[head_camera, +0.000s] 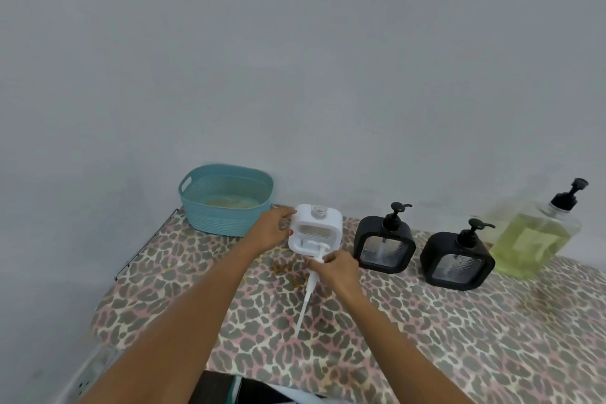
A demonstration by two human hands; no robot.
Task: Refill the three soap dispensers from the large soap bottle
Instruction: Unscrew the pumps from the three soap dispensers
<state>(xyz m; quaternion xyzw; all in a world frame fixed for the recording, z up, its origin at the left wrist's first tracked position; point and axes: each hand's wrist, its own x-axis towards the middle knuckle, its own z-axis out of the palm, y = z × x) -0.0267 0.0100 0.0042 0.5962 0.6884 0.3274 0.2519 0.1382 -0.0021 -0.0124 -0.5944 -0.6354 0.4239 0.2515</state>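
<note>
Left hand (pixel 273 229) grips the uncapped white dispenser (pixel 316 231), right hand (pixel 336 267) pinches its pump (pixel 311 287); right of that hand, two black dispensers (pixel 384 244) and the large soap bottle (pixel 533 239) stand capped, apparently unpoured.

left hand (pixel 273 229): grips white dispenser (pixel 331 223)
right hand (pixel 336 269): pinches white pump (pixel 310 289), tube over worktop (pixel 459 338)
middle black dispenser (pixel 384 243): pump on
right black dispenser (pixel 457 261): beside large soap bottle (pixel 531 236)

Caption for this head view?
The left hand steadies the open white dispenser; the right hand holds its removed pump.
</note>
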